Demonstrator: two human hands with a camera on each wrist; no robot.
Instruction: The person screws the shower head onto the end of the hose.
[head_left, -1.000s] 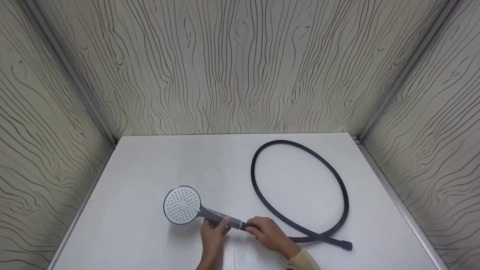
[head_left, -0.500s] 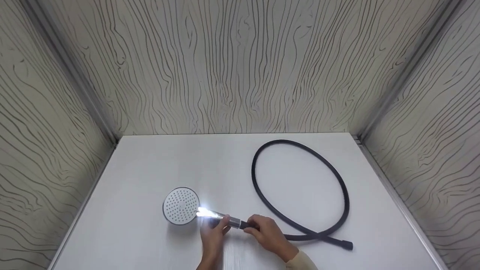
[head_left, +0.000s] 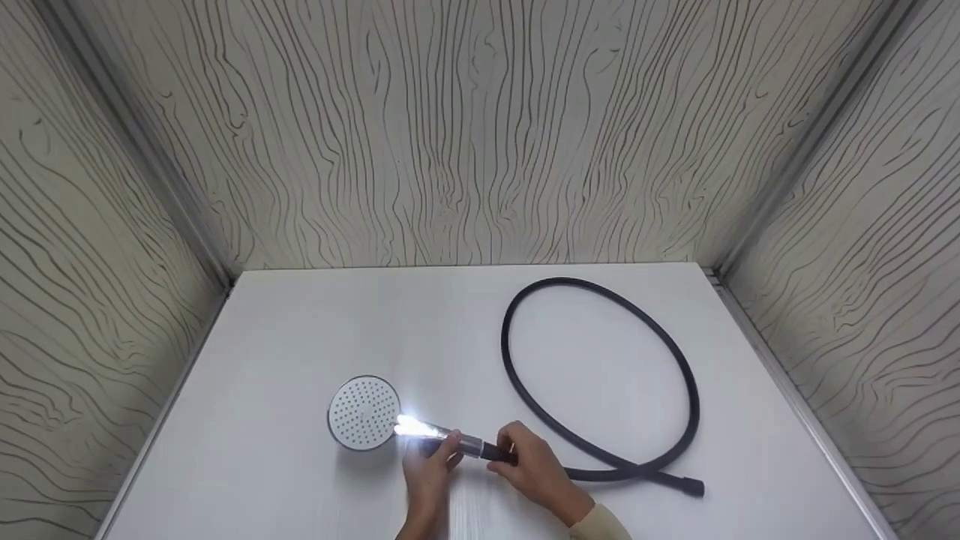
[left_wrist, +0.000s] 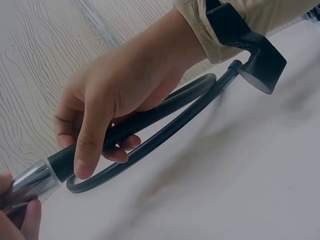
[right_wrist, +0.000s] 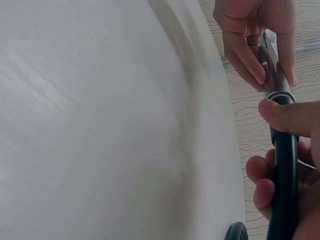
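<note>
A round hand shower (head_left: pixel 365 412) with a pale dotted spray face lies face up at left. My left hand (head_left: pixel 426 476) grips its shiny handle (head_left: pixel 471 445); glare covers the handle near the head. At the handle's lower end sits the black end fitting (head_left: pixel 495 451) of a shower hose, pinched in my right hand (head_left: pixel 538 466). In the right wrist view the fitting (right_wrist: pixel 283 117) lines up with the chrome handle (right_wrist: pixel 272 72) and meets its pale rim. Whether the threads engage is hidden. From my right hand the black hose (head_left: pixel 692 405) runs off into a loop.
The hose crosses itself at lower right, and its free end (head_left: pixel 691 487) lies on the white tabletop (head_left: pixel 285 330). Wood-patterned panels (head_left: pixel 480 135) enclose the back and both sides, with grey metal strips (head_left: pixel 142 142) at the corners.
My right fingers have shifted their grip around the fitting, and more of it now shows. Bright glare has appeared on the handle. My left hand and the hose loop stay nearly in place.
</note>
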